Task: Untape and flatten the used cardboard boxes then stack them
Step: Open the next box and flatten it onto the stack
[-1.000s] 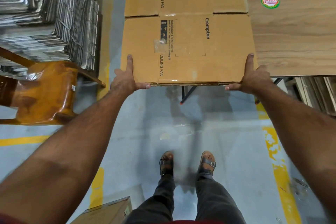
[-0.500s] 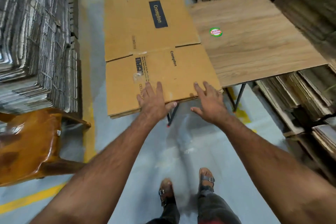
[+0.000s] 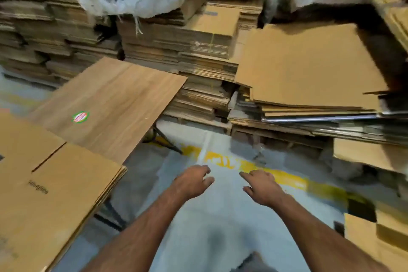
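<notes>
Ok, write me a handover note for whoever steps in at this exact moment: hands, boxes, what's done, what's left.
Left hand: free, fingers relaxed, over the floor.
Right hand: free, index finger stretched out, holding nothing.
Flattened box: lies on the small pile at the near corner of the wooden table, nobody touching it.
Done: that box is flat and stacked.
Left: fetch the next used box; stacks of cardboard fill the area ahead. Blur hides which still carry tape.

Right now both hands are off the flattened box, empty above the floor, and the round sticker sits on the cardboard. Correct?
Not quite. The head view shows the round sticker on the wooden tabletop, not on the cardboard. The rest holds: left hand and right hand are off the flattened box, empty above the floor.
</notes>
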A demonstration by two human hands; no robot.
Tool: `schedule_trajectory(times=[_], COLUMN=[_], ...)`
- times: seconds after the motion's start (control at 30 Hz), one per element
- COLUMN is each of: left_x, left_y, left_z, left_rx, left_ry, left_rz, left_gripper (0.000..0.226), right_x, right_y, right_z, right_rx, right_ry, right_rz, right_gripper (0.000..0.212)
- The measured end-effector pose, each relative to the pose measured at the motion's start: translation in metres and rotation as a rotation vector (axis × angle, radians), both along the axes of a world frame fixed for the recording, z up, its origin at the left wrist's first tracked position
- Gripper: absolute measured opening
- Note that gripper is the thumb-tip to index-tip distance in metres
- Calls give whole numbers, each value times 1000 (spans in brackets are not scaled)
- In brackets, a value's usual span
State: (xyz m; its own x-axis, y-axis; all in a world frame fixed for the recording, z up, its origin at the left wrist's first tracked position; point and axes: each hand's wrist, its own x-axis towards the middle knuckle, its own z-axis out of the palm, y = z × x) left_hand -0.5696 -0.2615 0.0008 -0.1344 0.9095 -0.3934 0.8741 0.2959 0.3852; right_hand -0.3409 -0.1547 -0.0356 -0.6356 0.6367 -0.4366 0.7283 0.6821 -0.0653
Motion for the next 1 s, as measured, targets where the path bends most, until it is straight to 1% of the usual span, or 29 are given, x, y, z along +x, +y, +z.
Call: schedule_trajectory(times=[0.1,0.17,0.23,0.33,0.47,0.53,0.63,0.77,0.87,1.0], left_x=[56,95,134,186,256,288,328,366,387,418], left_y=[58,89,114,146,172,180,193,217,244,276], left_z=[1,-2,-12,-28,-43,-47,-55,-64,-76,-84], left_rx=[-18,-34,-87,-159,-231,-281,-337,-352,-364,-335], left_ry=[-46,-73,-97,-94,-84,-87,-86,-84,-66,-61], left_rz=[-171,-262,-360,-496,-669,-761,-909,-1052,-1128,-1187], left_gripper=[43,41,44,58,50,59,62,70,53,51], right_x=[63,101,137,188,252,279,308,327,333,348], right_y=[19,24,22,16,-5,-18,-40,-62,-67,-54], right_z=[-6,-13,-22,-36,-46,-50,-54,-53,-52,-49], right_rx=[-23,-32,-64,-102,-176,-206,-250,-276,-268,-232], right_ry=[36,44,46,32,16,16,28,16,-1,21], right_rz=[-225,-332,-433,-556,-789,-909,-1087,-1284,-1402,-1529], right_gripper=[52,54,55,55,56,55,55,57,58,59])
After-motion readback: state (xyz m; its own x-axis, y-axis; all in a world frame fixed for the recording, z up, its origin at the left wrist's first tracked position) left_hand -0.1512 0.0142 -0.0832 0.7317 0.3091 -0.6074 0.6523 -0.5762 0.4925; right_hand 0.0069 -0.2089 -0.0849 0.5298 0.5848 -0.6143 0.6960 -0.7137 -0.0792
